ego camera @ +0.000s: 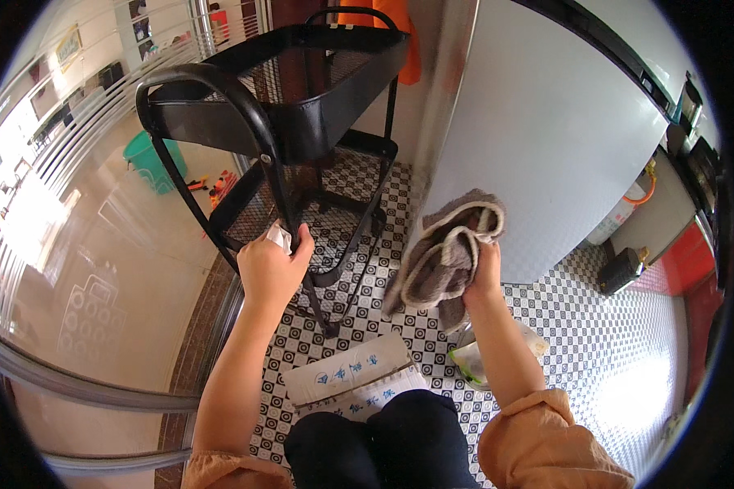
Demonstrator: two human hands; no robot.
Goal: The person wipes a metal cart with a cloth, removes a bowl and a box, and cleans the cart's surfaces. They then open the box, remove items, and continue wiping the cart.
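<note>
A black metal rolling cart [306, 116] with mesh shelves stands in front of me, slightly left. My left hand [275, 263] grips the cart's near upright post, and a crumpled white tissue or wrapper [279, 238] is tucked between its thumb and fingers. Bunched in my right hand [484, 275] is a grey-brown cloth [443, 263] with pale edging, held to the right of the cart, in front of a light grey appliance panel [538, 134]. The fingers of the right hand are mostly hidden behind the cloth.
On the patterned tile floor, a flattened cardboard box [355, 370] with writing lies by my knees. A container with a plastic bag [471, 363] is partly under my right forearm. A glass sliding door is at left, with a green bucket [154, 162] beyond. A black box [621, 272] stands right.
</note>
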